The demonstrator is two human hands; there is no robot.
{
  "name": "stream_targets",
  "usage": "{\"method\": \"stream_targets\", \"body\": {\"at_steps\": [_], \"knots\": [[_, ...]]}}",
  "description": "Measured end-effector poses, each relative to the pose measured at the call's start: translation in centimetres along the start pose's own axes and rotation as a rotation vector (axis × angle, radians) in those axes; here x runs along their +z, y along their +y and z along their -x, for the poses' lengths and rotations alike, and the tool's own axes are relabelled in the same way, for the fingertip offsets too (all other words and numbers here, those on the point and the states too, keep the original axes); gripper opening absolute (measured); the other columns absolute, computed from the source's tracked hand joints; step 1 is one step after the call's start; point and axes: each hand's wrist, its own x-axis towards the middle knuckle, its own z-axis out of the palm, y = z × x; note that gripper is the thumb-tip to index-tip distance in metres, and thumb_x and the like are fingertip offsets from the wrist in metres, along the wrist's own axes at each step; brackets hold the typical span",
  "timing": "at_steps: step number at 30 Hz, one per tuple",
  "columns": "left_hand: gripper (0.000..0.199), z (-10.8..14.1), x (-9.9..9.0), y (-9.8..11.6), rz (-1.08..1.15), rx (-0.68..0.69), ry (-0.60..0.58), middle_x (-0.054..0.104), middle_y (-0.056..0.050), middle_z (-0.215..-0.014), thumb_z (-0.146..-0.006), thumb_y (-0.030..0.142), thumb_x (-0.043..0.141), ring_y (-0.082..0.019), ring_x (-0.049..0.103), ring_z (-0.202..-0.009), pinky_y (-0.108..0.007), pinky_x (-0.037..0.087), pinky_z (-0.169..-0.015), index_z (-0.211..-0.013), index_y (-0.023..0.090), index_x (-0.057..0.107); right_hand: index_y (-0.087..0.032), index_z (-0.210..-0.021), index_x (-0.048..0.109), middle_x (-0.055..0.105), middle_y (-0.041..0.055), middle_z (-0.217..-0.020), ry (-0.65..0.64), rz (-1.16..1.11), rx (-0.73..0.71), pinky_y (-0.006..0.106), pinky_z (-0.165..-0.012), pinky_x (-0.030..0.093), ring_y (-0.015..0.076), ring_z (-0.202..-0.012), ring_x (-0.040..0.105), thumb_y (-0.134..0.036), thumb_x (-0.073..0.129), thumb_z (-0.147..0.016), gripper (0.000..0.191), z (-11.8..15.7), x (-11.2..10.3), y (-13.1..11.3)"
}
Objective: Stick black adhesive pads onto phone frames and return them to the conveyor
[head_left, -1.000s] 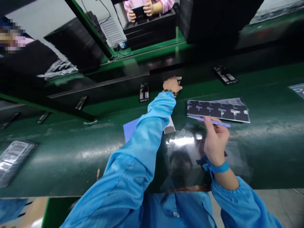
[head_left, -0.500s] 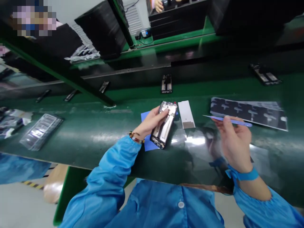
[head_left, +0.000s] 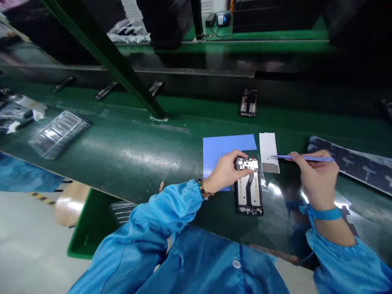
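Observation:
My left hand (head_left: 226,170) grips the upper end of an opened phone body (head_left: 256,192), thumb across its circuit board and fingers behind the top edge. A dark ribbon cable runs down the middle of that phone. Between the thumb and fingers of my right hand (head_left: 318,179) are purple tweezers (head_left: 306,157), their tip pointing left over a white card strip (head_left: 268,147) with a grey lower end. Partly under my left hand lies a blue sheet (head_left: 226,145).
Another opened phone (head_left: 248,103) lies on the far side of the green bench (head_left: 131,139). Dark printed sheets (head_left: 355,163) are at the right. A clear plastic tray (head_left: 59,134) sits at the left, past a slanting green post (head_left: 122,67). A green bin (head_left: 92,228) stands below.
The view has shifted. The phone in my left hand has straightened and its ribbon cable now shows. My right hand has brought the tweezers left, over the white strip.

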Motion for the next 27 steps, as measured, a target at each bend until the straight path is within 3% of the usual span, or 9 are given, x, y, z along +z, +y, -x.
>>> {"method": "stream_targets", "body": {"at_steps": [4,9,17,23,27], "knots": [[0.042,0.2,-0.6,0.6,-0.362,0.241,-0.052,0.079,-0.011,-0.136,-0.103,0.045,0.083,-0.031,0.071,-0.127,-0.053,0.057,-0.114,-0.134,0.021,0.072,-0.025,-0.075,0.06,0.068,-0.0023,-0.071,0.005,-0.003,0.042,0.039,-0.077,0.061,0.0256,-0.075,0.079,-0.054,0.106,-0.057,0.058,-0.1,-0.7,0.2],[0.043,0.4,-0.7,1.0,-0.605,0.275,-0.089,0.08,-0.01,-0.139,-0.109,0.048,0.075,-0.03,0.068,-0.128,-0.049,0.055,-0.108,-0.14,0.019,0.072,-0.025,-0.08,0.059,0.073,-0.0009,-0.076,-0.047,-0.039,0.068,0.039,-0.086,0.064,0.0256,-0.082,0.084,-0.054,0.105,-0.062,0.058,0.2,-0.6,0.5],[0.045,0.5,-0.9,1.0,-0.715,0.309,-0.079,0.08,-0.011,-0.14,-0.114,0.053,0.064,-0.028,0.069,-0.123,-0.046,0.054,-0.1,-0.141,0.019,0.073,-0.024,-0.082,0.058,0.075,0.0012,-0.078,-0.098,-0.063,0.07,0.034,-0.081,0.062,0.0235,-0.081,0.084,-0.053,0.106,-0.065,0.058,0.4,-0.7,0.4],[0.06,-0.8,0.5,1.0,-0.784,0.625,-0.255,0.07,-0.013,-0.159,-0.117,0.06,0.053,-0.031,0.064,-0.144,-0.048,0.052,-0.118,-0.152,0.014,0.067,-0.024,-0.083,0.061,0.076,0.0006,-0.079,-0.1,-0.022,0.059,0.037,-0.084,0.062,0.0241,-0.082,0.083,-0.055,0.105,-0.066,0.056,0.3,-0.7,0.6],[0.073,-1.3,1.4,1.3,-0.847,0.664,-0.259,0.069,-0.016,-0.159,-0.117,0.067,0.045,-0.033,0.065,-0.141,-0.049,0.051,-0.12,-0.151,0.007,0.067,-0.024,-0.084,0.061,0.076,0.0012,-0.081,-0.109,0.012,0.049,0.039,-0.086,0.063,0.0235,-0.082,0.082,-0.057,0.104,-0.069,0.056,0.3,-0.8,0.6]]}}
